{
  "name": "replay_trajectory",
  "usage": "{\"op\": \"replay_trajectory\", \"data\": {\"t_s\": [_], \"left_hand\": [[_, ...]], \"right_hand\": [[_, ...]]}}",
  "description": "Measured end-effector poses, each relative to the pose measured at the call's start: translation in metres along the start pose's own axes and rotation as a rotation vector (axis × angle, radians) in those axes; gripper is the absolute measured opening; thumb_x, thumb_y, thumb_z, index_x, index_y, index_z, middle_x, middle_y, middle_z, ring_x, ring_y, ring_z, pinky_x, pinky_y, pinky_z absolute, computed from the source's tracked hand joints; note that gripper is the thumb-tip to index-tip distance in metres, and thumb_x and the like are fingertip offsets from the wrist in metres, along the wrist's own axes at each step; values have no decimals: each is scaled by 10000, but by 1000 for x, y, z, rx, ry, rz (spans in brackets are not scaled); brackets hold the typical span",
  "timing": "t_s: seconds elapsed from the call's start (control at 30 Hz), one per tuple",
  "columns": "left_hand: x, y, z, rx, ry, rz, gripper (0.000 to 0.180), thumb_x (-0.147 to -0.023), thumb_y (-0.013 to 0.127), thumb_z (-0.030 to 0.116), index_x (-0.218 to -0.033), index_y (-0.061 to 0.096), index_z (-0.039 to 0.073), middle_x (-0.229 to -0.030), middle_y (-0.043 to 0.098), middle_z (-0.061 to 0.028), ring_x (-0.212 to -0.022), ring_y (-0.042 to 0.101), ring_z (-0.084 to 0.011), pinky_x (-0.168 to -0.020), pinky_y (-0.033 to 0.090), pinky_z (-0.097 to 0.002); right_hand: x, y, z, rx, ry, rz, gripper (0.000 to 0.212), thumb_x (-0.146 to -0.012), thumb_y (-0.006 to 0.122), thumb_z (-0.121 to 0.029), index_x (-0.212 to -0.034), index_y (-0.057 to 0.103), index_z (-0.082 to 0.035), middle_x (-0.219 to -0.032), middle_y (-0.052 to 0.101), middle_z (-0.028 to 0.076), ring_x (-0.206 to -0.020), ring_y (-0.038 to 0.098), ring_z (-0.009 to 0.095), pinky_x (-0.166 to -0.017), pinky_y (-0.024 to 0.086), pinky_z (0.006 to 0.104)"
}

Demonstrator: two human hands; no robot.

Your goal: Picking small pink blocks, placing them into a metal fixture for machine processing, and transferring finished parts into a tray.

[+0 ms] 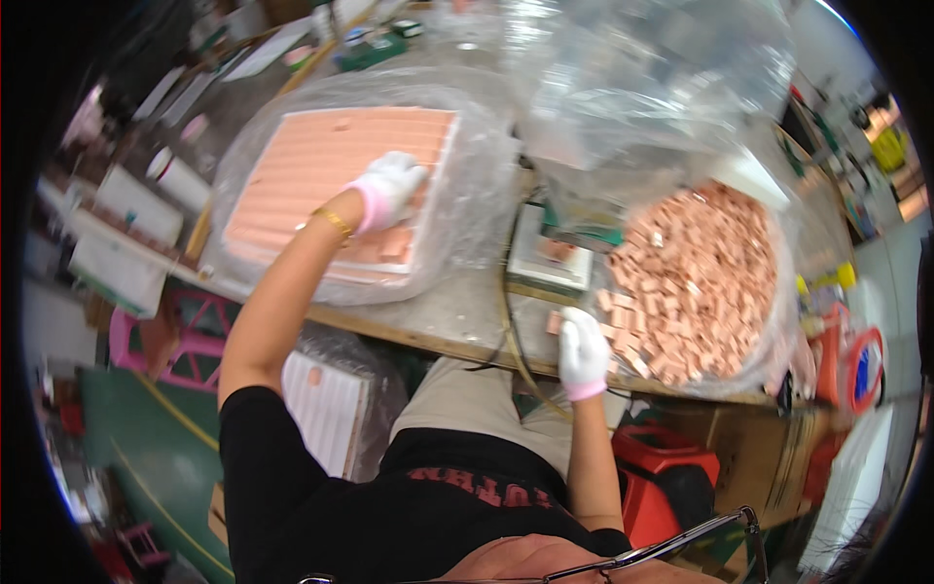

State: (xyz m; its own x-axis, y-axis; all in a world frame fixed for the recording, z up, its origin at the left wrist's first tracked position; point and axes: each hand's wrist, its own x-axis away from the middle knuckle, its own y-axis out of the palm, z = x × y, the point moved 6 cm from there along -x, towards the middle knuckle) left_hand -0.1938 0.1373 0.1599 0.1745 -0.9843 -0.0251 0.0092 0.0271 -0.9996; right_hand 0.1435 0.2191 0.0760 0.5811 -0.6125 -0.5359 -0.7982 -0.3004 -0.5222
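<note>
My left hand (391, 187), in a white glove with a pink cuff, is over the right part of a white tray (387, 276) lined with rows of small salmon-pink blocks (321, 165). Its fingers are curled, and what they hold, if anything, is hidden. A few blocks lie loose near its wrist (394, 243). At the table's front edge my right hand (584, 355), also gloved, has its fingers closed, with a small pink block (555, 322) pinched at the tips. Just to its right is a big heap of loose pink blocks (696, 282) on clear plastic.
A small bench device (550, 273) with a light plate and a pink piece on it stands between tray and heap. Clear plastic sheeting (652, 78) bulges behind it. A cable (508, 292) runs over the table edge. A red stool (662, 467) stands below right, another white tray (326, 409) below left.
</note>
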Motion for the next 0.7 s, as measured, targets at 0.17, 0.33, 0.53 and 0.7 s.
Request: {"op": "replay_trajectory", "data": {"t_s": [0.17, 0.33, 0.53, 0.7], "left_hand": [[56, -20, -29, 90, -163, 32, 485, -749, 679, 137, -1188, 493, 48, -1091, 586, -186, -1062, 533, -359, -913, 434, -413], [133, -48, -38, 965, -340, 503, 566, -841, 638, 141, -1340, 401, 19, -1179, 565, -133, -1077, 559, -221, -941, 432, -321], [194, 30, 28, 2100, -324, 463, 597, -830, 657, 119, -1349, 376, 32, -1166, 522, -109, -991, 582, -199, -765, 498, -282], [202, 83, 85, 2640, -281, 395, 501, -891, 607, 116, -1341, 397, 51, -1266, 504, -139, -986, 583, -208, -746, 482, -242]], "right_hand": [[-5, 16, -18, -23, 5, -87, 174, -861, 553, -49, -1002, 622, 25, -978, 642, 179, -903, 624, 325, -815, 492, 363], [-18, 17, -37, 32, -78, -36, 217, -810, 613, -33, -1019, 615, 24, -999, 639, 182, -914, 619, 330, -826, 486, 379], [-70, 93, -111, -7, -234, -247, 388, -735, 724, -219, -1077, 609, -78, -1141, 583, 145, -1033, 551, 333, -911, 418, 424], [-85, 152, -144, 28, -218, -210, 436, -688, 754, -271, -1066, 608, -109, -1270, 472, 157, -1187, 432, 357, -974, 360, 460]]}}
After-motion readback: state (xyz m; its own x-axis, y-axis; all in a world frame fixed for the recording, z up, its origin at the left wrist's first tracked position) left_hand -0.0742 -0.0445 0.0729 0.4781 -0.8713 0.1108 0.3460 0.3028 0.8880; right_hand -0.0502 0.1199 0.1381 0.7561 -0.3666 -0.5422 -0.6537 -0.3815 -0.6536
